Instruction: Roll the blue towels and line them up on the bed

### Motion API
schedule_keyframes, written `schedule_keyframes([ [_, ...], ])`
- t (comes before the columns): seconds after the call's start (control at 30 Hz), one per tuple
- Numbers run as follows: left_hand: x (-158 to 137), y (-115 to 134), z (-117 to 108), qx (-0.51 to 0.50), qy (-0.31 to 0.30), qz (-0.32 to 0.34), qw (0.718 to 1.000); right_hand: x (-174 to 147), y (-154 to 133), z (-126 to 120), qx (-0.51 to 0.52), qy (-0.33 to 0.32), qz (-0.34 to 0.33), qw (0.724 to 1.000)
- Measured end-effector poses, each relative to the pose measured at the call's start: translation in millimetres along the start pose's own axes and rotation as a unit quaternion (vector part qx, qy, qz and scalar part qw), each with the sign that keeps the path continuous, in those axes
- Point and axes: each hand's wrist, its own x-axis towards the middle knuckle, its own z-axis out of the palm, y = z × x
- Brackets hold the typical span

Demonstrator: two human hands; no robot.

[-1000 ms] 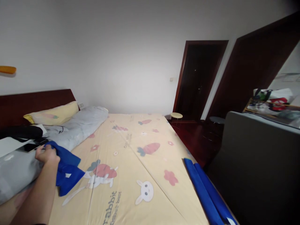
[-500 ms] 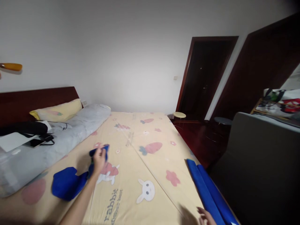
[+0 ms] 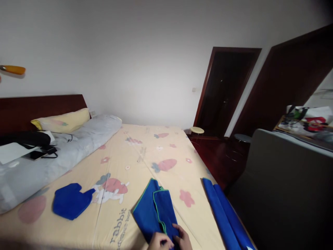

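While a long grey bolster (image 3: pixel 52 158) lies along the bed's left side, below a yellow pillow (image 3: pixel 62 119) and the dark headboard (image 3: pixel 39 107), a black bag (image 3: pixel 24 138), a sheet of white paper (image 3: pixel 11 151) and a phone (image 3: pixel 36 155) rest on the bolster's near end. To their right, on the cartoon-printed sheet of the bed (image 3: pixel 161 146), a small folded blue cloth (image 3: pixel 70 200) lies alone, well apart from both hands. Further right, at the bottom edge, a blue towel with green trim (image 3: pixel 153 211) is spread on the sheet, its near end under the hands. On that end the left hand (image 3: pixel 160 242) has its fingers curled into the cloth, pinching it; the right hand (image 3: pixel 183 238) touches the towel just beside it, fingers bent, though whether its grip is closed on the fabric cannot be told. Right again, two rolled blue cloths (image 3: pixel 223 215) lie side by side along the bed's right edge. Beyond them stand a grey chair back (image 3: pixel 281 180), a dark doorway (image 3: pixel 223 90) and a small round stool (image 3: pixel 196 130).
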Motion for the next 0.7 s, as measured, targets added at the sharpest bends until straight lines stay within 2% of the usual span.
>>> schedule_keyframes([
  [0.07,8.9,-16.6,-23.6,0.002,0.055,0.018,0.998,3.0,5.7,-13.9,-0.02,0.019,-0.016,0.999],
  [0.13,19.9,-30.9,-53.0,0.03,0.135,0.006,0.99,6.8,6.6,-26.6,-0.089,0.083,-0.033,0.992],
  [0.2,31.5,-43.1,-80.0,0.065,0.203,-0.025,0.977,10.1,4.9,-33.8,-0.183,0.16,-0.054,0.969],
  [0.27,42.3,-52.7,-96.2,0.094,0.234,-0.051,0.966,12.3,3.6,-32.0,-0.284,0.189,-0.095,0.935],
  [0.37,54.8,-60.5,-92.9,0.123,0.227,-0.051,0.965,14.2,6.3,-14.3,-0.417,0.11,-0.186,0.883],
  [0.43,59.1,-62.3,-77.9,0.133,0.216,-0.042,0.966,15.5,11.4,0.5,-0.465,0.065,-0.199,0.86],
  [0.47,59.8,-62.6,-69.8,0.135,0.214,-0.04,0.967,16.3,14.2,6.5,-0.478,0.063,-0.19,0.855],
  [0.5,59.7,-62.7,-62.9,0.135,0.215,-0.039,0.966,17.4,16.5,10.9,-0.471,0.071,-0.174,0.862],
  [0.6,55.5,-62.5,-57.1,0.134,0.234,-0.036,0.962,22.7,16.6,12.8,-0.354,0.084,-0.122,0.923],
  [0.7,52.6,-58.7,-77.8,0.134,0.272,-0.027,0.953,29.2,4.1,2.5,-0.25,0.083,-0.103,0.959],
])
